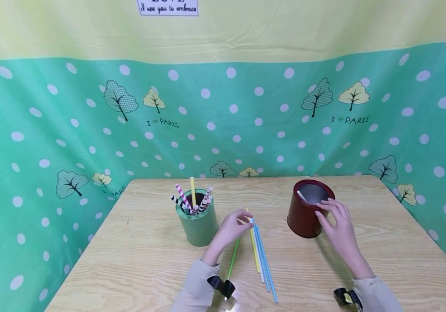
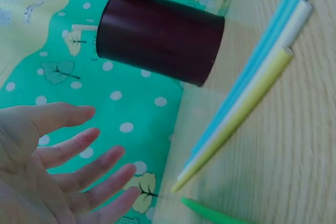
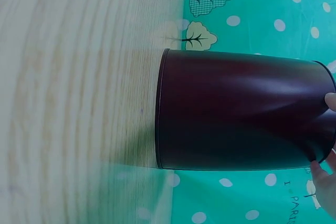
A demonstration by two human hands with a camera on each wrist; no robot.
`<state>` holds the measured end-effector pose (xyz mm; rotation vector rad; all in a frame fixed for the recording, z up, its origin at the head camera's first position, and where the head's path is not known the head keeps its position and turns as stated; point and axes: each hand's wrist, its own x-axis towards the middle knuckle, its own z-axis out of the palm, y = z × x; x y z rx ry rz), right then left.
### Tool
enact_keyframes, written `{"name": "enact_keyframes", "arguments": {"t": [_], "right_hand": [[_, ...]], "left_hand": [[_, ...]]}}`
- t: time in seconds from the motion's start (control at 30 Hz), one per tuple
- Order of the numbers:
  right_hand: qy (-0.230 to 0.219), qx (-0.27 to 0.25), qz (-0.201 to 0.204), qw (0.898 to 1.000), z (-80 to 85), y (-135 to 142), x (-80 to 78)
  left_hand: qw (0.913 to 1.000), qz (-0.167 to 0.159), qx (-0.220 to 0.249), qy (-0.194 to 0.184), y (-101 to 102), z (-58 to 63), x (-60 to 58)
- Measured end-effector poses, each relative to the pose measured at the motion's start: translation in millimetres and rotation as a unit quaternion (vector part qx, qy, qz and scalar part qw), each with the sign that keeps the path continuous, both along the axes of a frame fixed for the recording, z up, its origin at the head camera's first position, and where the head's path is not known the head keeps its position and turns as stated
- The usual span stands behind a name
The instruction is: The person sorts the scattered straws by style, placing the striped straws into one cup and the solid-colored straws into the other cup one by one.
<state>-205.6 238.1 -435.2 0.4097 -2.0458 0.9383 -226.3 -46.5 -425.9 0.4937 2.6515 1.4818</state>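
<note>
My left hand (image 1: 231, 227) hovers over the far ends of several straws lying on the table. In the left wrist view its fingers (image 2: 94, 174) are loosely spread and hold nothing. Beneath and beside it lie blue straws (image 1: 263, 260), a white straw (image 1: 261, 271), a yellow straw (image 1: 254, 251) and a green straw (image 1: 234, 258). My right hand (image 1: 340, 225) holds the rim of a dark red canister (image 1: 302, 216), thumb against the outer wall. Inside the canister leans one white straw (image 1: 302, 196). The right wrist view shows only fingertips (image 3: 331, 100) at the rim.
Left of the straws stands a green canister (image 1: 199, 227) holding striped straws (image 1: 183, 196) and a yellow straw (image 1: 193, 190). The wooden table (image 1: 129, 255) ends at a patterned green and yellow curtain (image 1: 246, 108) behind and at both sides.
</note>
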Motion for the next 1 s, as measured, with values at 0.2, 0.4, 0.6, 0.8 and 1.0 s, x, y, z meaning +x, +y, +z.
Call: {"name": "enact_keyframes", "arguments": {"t": [0.2, 0.4, 0.6, 0.8, 1.0], "right_hand": [[-0.001, -0.006, 0.003, 1.0, 0.6, -0.4, 1.2], [0.002, -0.008, 0.004, 1.0, 0.5, -1.0, 0.9], [-0.003, -0.003, 0.001, 1.0, -0.2, -0.2, 0.4], [-0.002, -0.004, 0.002, 1.0, -0.5, -0.2, 0.2], [-0.001, -0.005, 0.004, 1.0, 0.2, -0.3, 0.4]], "left_hand": [[0.9998, -0.01, -0.009, -0.017, -8.9, -4.4, 0.1], [0.9991, -0.012, -0.027, -0.032, -16.9, -7.7, 0.7], [0.9981, -0.014, -0.049, -0.034, -23.0, -13.0, -0.3], [0.9964, -0.018, -0.078, -0.029, -25.8, -17.2, -0.8], [0.9944, -0.024, -0.097, -0.032, -27.6, -18.0, 1.9]]}}
